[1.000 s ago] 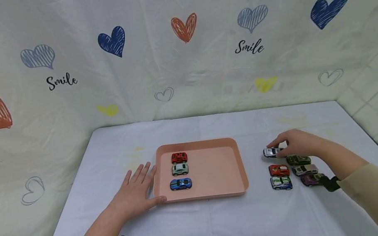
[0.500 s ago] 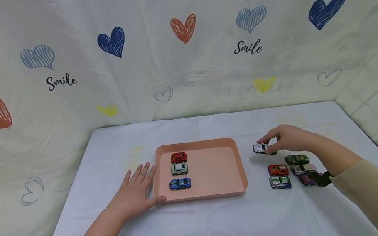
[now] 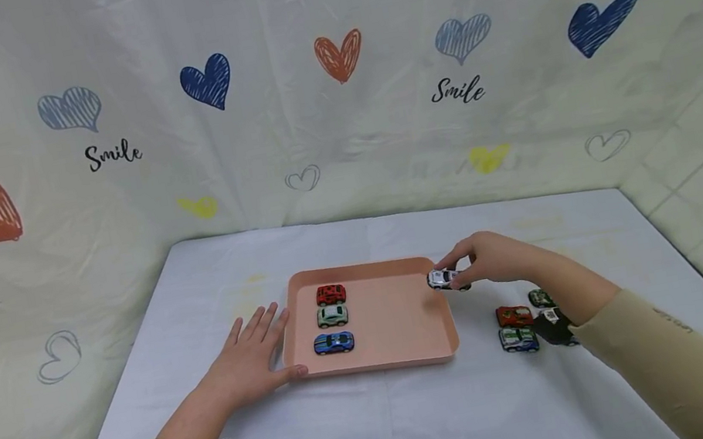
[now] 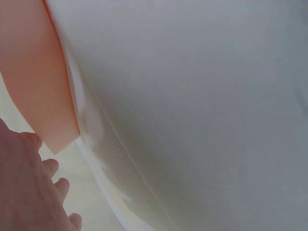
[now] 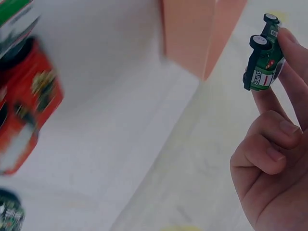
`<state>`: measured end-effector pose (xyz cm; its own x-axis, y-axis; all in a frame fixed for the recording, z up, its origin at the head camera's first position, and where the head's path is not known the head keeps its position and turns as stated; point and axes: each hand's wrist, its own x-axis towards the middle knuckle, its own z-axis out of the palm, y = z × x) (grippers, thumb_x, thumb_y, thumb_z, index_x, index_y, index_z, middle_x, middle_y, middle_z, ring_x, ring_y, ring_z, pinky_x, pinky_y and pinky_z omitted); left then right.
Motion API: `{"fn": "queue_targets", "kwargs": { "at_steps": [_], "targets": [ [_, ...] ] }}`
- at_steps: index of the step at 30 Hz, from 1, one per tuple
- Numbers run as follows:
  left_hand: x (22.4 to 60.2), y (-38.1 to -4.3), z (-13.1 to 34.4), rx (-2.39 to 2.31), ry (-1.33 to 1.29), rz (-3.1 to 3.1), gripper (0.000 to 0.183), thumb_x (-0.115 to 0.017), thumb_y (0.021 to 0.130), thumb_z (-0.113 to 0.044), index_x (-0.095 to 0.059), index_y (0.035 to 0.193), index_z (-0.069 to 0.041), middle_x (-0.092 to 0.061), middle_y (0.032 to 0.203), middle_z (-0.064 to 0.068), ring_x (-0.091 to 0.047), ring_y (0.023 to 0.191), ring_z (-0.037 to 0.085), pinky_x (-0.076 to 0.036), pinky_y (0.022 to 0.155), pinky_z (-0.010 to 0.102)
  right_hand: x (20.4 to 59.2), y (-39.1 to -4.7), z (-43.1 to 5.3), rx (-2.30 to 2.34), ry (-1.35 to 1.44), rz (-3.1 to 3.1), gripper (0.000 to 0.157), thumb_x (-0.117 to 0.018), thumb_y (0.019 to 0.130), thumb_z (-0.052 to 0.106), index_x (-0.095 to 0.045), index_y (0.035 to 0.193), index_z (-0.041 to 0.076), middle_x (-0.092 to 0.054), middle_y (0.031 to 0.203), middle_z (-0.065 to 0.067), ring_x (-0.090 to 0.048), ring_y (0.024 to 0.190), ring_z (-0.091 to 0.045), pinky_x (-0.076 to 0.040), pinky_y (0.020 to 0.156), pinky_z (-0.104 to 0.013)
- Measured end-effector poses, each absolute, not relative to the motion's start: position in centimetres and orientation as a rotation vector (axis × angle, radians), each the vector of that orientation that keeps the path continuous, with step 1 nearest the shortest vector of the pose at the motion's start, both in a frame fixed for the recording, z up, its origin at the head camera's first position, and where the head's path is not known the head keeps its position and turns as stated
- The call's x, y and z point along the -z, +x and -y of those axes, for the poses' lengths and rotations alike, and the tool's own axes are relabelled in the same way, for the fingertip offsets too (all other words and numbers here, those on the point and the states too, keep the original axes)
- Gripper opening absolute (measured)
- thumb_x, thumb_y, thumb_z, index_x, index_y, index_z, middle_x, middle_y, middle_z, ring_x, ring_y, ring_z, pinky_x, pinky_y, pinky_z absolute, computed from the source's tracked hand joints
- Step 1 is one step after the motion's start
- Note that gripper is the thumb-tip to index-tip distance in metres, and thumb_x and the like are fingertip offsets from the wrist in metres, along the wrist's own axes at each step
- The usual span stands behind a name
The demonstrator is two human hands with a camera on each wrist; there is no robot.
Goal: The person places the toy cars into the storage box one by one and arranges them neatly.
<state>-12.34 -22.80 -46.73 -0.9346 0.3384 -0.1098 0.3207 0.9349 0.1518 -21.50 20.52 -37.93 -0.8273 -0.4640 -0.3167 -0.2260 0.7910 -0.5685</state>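
My right hand (image 3: 499, 256) pinches a small toy car (image 3: 441, 280) between thumb and fingers, over the right rim of the pink tray (image 3: 398, 321). From above the car looks white and silver; the right wrist view shows its dark green side (image 5: 263, 62) with "SUPER" lettering, and the other fingers curled in below. At the tray's left edge my left hand (image 3: 243, 364) rests with fingers spread, thumb at the front left corner. Inside the tray, a red toy car (image 3: 331, 294), a pale green one (image 3: 332, 316) and a blue one (image 3: 334, 342) form a column on the left.
Right of the tray, a red toy car (image 3: 514, 316) and a white-and-green one (image 3: 518, 339) lie on the white cloth (image 3: 389, 432). A dark green car (image 3: 539, 298) sits beside them; others there are mostly hidden by my right wrist and its black camera (image 3: 554, 327).
My right hand has lifted the white and silver toy car from the group and carried it left to the tray's right rim. My left hand has stayed in place.
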Motion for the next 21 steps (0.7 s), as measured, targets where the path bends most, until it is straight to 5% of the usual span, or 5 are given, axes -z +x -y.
{"fn": "queue_targets", "kwargs": {
  "at_steps": [9, 21],
  "targets": [
    [47.0, -12.3, 22.9, -0.191, 0.511, -2.980, 0.106, -0.053, 0.082, -0.079, -0.018, 0.160, -0.016, -0.014, 0.166, 0.009, -0.010, 0.152, 0.032, -0.003, 0.121, 0.056, 38.7, -21.2, -15.7, 0.762, -0.554, -2.493, 0.032, -0.081, 0.083, 0.028, -0.076, 0.114, 0.030, -0.066, 0.106, 0.003, -0.053, 0.095, -0.019, -0.048, 0.071, -0.032],
    [45.9, -12.1, 22.4, -0.172, 0.508, -2.952, 0.104, -0.056, 0.084, -0.074, -0.021, 0.159, -0.012, -0.016, 0.165, 0.012, -0.012, 0.151, 0.035, -0.006, 0.120, 0.058, 39.2, -20.6, -11.3, 0.760, -0.608, -2.477, 0.029, -0.082, 0.083, 0.024, -0.077, 0.111, 0.030, -0.066, 0.098, 0.009, -0.057, 0.093, -0.016, -0.050, 0.072, -0.030]
  ]
}}
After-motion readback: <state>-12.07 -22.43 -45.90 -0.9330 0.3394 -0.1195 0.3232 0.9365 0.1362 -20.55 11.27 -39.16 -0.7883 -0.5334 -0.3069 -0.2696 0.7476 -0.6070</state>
